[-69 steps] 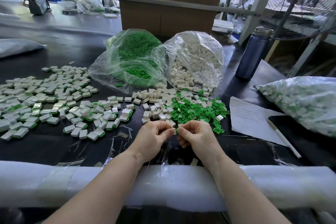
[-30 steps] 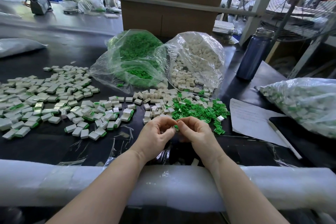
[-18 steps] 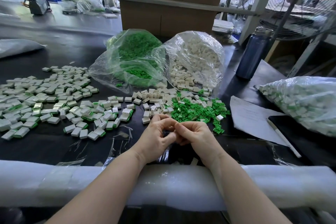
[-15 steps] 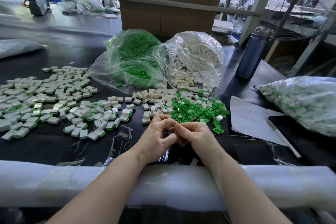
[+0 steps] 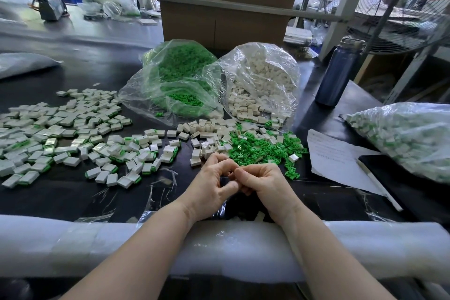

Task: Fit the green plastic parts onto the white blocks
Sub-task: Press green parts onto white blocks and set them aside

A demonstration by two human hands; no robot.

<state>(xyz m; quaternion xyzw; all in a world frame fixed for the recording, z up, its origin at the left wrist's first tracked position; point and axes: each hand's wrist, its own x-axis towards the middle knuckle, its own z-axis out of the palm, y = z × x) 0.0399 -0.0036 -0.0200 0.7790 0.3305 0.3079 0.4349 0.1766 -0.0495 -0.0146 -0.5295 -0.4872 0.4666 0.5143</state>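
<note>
Here, pressing a part home between both hands.
Left hand [image 5: 211,184] and right hand [image 5: 264,184] meet, fingers curled; what they pinch is hidden. Squeeze squarely; loose green parts [image 5: 258,148] and white blocks [image 5: 207,129] lie just beyond on the tabletop [image 5: 73,192].

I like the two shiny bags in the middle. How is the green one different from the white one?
The green-parts bag holds tiny green pieces; the white-blocks bag holds chunkier white blocks. The green-parts bag sits left, the white-blocks bag right. More pieces spill from the white-blocks bag's mouth than from the green-parts bag's. Both are clear, crinkly plastic, open towards the person.
</note>
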